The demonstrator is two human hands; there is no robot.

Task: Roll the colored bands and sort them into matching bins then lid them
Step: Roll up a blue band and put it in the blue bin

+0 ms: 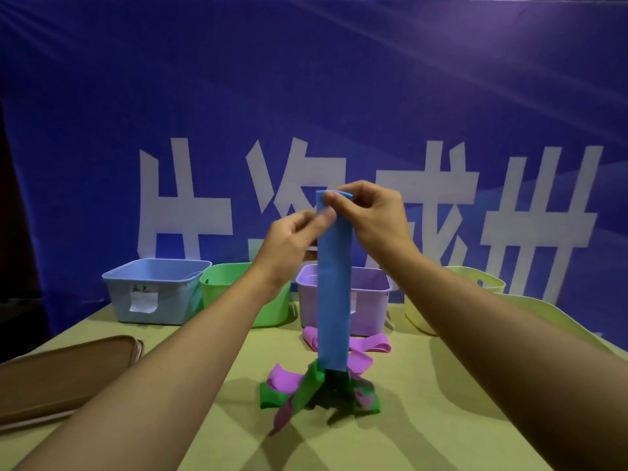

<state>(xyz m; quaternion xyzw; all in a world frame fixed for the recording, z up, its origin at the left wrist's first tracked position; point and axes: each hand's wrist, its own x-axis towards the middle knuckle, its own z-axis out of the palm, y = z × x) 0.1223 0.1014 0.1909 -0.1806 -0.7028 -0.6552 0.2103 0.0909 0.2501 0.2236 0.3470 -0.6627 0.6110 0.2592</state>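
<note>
Above bench middle, left hand (292,232) and right hand (370,212) pinched top of blue band (333,283), hanging unrolled. Purple and green bands (306,385) lay loose beneath. Bins (153,290) along far edge unlidded; sorting barely begun.

Blue band (333,294) hangs upright, top end pinched by both hands, lower end over tangled green bands (299,390) and purple bands (356,348) mid-surface. Blue bin (153,294), green bin (224,287), purple bin (370,300), yellow bin (475,283) line the far edge, unlidded.
</note>
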